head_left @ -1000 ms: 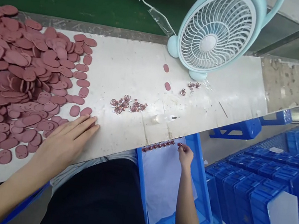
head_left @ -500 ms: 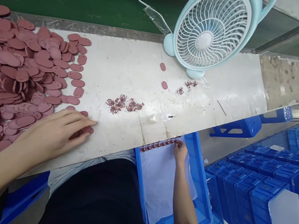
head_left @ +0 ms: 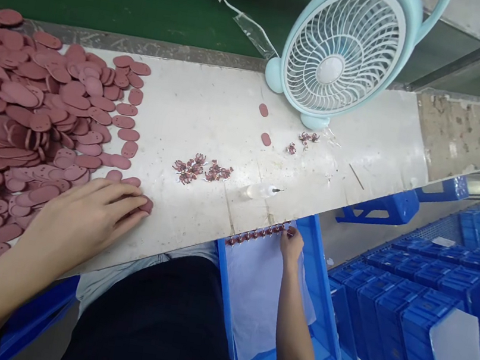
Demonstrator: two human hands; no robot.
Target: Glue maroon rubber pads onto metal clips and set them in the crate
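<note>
The person's left hand (head_left: 85, 220) rests on the white-topped desk (head_left: 201, 108), thumb and fingers grasping a flat, dusty-pink oval piece (head_left: 147, 206). The right hand (head_left: 291, 246) is over a blue plastic crate (head_left: 324, 316) beside the desk's near edge, its fingertips at the end of a row of small reddish-brown pieces with shiny metallic parts (head_left: 256, 235); whether that grip is clenched or released cannot be told. The row lies along a white sheet (head_left: 253, 302) in the crate. Left of and beyond the left hand spreads a large heap of dusty-pink ovals (head_left: 29, 106). Farther across the desk are a small translucent bottle with a dark tip (head_left: 263, 191), two reddish-brown clusters (head_left: 190, 168), two lone pink ovals (head_left: 266, 139) and a pale-blue plastic fan (head_left: 331, 70).
</note>
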